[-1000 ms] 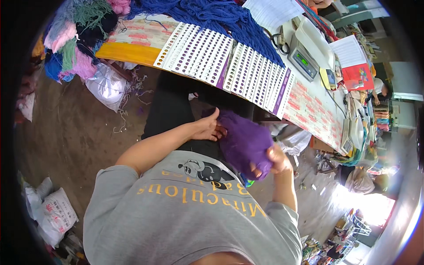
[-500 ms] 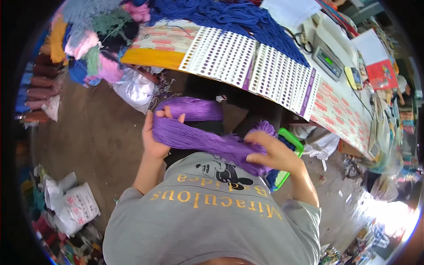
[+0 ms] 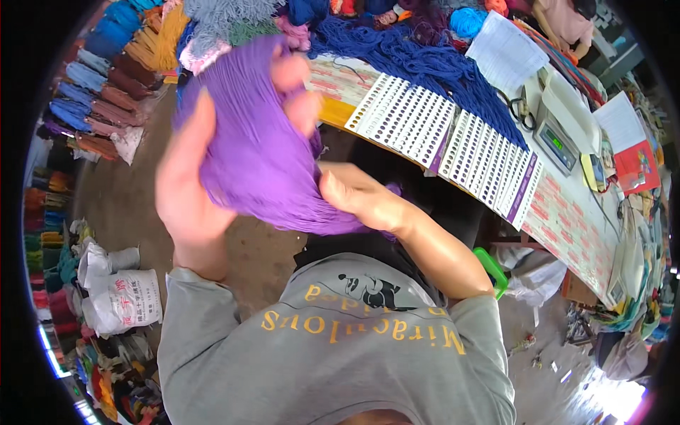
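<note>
A skein of purple thread point(image 3: 251, 152) is stretched in front of my chest, raised at its left end and blurred by motion. My left hand point(image 3: 188, 188) grips the raised end, the thumb on the near side and the fingertips showing past the far edge. Lower down, my right hand point(image 3: 361, 198) closes around the other end, its thumb pressed over the strands. A short bit of purple shows just beyond that grip; the rest of this end is hidden behind the hand.
Ahead is a table with shade cards of small dots point(image 3: 400, 117), blue yarn point(image 3: 425, 57), scissors point(image 3: 523, 112) and a digital scale point(image 3: 557, 145). A green basket point(image 3: 492, 269) stands beneath. Colored skeins point(image 3: 106, 78) hang at left above a white sack point(image 3: 124, 301). Another person point(image 3: 567, 25) is at the far right.
My left hand has lifted its end of the purple skein up and toward the camera. My right hand has moved left and up and now grips the lower end.
</note>
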`<state>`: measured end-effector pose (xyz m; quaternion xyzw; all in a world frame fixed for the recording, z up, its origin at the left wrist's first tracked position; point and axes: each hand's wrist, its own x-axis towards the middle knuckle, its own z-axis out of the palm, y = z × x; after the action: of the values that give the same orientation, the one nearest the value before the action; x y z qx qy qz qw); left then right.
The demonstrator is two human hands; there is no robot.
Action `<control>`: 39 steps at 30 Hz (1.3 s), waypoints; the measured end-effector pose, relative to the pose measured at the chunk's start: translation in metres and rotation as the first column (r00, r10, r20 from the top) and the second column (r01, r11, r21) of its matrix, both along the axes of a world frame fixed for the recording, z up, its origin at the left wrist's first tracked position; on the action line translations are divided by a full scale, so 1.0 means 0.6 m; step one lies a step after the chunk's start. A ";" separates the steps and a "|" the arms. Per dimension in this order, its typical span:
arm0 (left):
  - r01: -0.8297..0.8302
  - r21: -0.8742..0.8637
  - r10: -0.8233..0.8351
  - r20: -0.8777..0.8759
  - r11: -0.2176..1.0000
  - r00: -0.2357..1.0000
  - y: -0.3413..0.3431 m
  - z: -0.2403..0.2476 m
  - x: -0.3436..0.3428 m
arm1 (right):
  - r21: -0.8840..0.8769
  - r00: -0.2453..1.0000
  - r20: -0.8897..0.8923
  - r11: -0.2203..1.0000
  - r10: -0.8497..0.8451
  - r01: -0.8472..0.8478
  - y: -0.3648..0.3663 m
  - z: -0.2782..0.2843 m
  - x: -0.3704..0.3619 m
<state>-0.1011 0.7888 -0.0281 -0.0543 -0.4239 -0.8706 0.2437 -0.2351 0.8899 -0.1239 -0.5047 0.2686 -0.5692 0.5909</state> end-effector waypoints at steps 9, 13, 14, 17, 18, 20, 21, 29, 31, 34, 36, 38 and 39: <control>-0.438 -0.265 0.511 0.398 0.859 0.762 -0.252 -0.100 0.068 | 0.310 0.854 0.316 0.806 0.413 -0.504 0.095 -0.024 -0.021; 0.371 -0.169 0.042 0.944 0.913 0.329 -0.232 -0.271 0.148 | 0.388 0.894 0.399 0.846 0.203 -0.365 0.111 -0.009 -0.019; 0.495 -0.074 -0.171 0.886 0.865 0.431 -0.188 -0.274 0.138 | 0.466 0.907 0.396 0.820 0.142 -0.332 0.109 -0.013 -0.019; 0.779 0.093 -0.710 0.489 0.620 0.507 -0.038 -0.266 0.101 | 0.529 0.928 0.301 0.771 0.219 -0.354 0.101 -0.023 0.006; 0.798 0.111 -0.793 0.255 0.593 0.553 -0.009 -0.347 0.105 | 0.544 0.934 0.243 0.760 0.263 -0.356 0.103 -0.004 0.016; 0.641 0.298 -0.705 0.234 0.707 0.669 0.042 -0.312 0.062 | 0.508 0.946 0.041 0.808 0.323 -0.298 0.112 0.033 0.024; 0.610 0.316 -0.663 0.090 0.726 0.743 0.049 -0.316 0.030 | 0.487 0.924 -0.085 0.825 0.373 -0.288 0.111 0.027 0.031; 0.130 0.367 -0.136 -0.010 0.921 0.991 -0.075 -0.195 -0.025 | 0.441 0.977 -0.068 0.885 0.200 -0.151 0.132 0.014 0.005; 0.370 0.660 -0.251 -0.272 0.654 0.929 -0.064 -0.111 -0.050 | 0.394 0.991 -0.049 0.914 0.125 -0.096 0.134 0.007 -0.011; 0.522 0.338 -0.366 -0.428 0.783 0.826 -0.061 -0.030 -0.063 | 0.395 0.980 -0.110 0.912 0.164 -0.108 0.131 0.020 -0.040; 0.505 0.172 -0.395 -0.434 0.846 0.810 -0.077 0.014 -0.066 | 0.275 0.964 -0.223 0.958 0.142 -0.077 0.131 0.036 -0.064; 0.491 0.212 -0.341 -0.494 0.845 0.800 -0.076 0.078 -0.055 | 0.041 0.901 -0.433 0.999 0.012 0.007 0.131 0.041 -0.102; 0.456 0.158 -0.333 -0.485 0.876 0.809 -0.087 0.109 -0.052 | -0.056 0.849 -0.517 0.994 -0.109 0.094 0.125 0.021 -0.135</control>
<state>-0.1323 0.7363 0.0376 -0.3053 -0.2150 -0.9153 0.1510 -0.3163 0.9650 -0.1110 -0.6328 0.4363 -0.4462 0.4584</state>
